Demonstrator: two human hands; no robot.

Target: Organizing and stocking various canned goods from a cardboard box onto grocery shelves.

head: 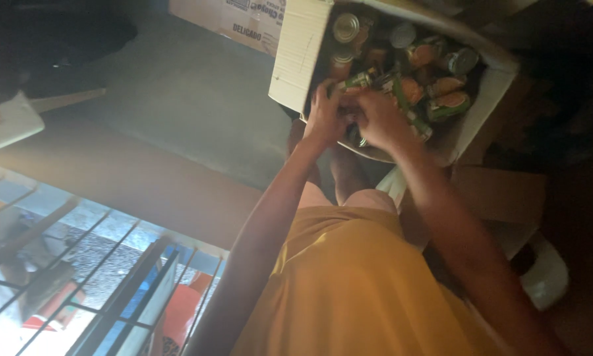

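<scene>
An open cardboard box [296, 53] holds several tin cans with green and orange labels [449, 105]. Both of my hands reach into its near side. My left hand [326, 115] grips a can with a green label [357, 81] at the box's near edge. My right hand [382, 118] is closed around another can [420, 127] just beside it; most of that can is hidden by my fingers. The two hands almost touch.
A second cardboard box [230, 20] stands behind on the grey floor [177, 99]. A metal railing [98, 264] runs along the lower left, with a drop beyond it. More cardboard [501, 191] and a white object [547, 277] lie at the right. My yellow shirt [355, 290] fills the foreground.
</scene>
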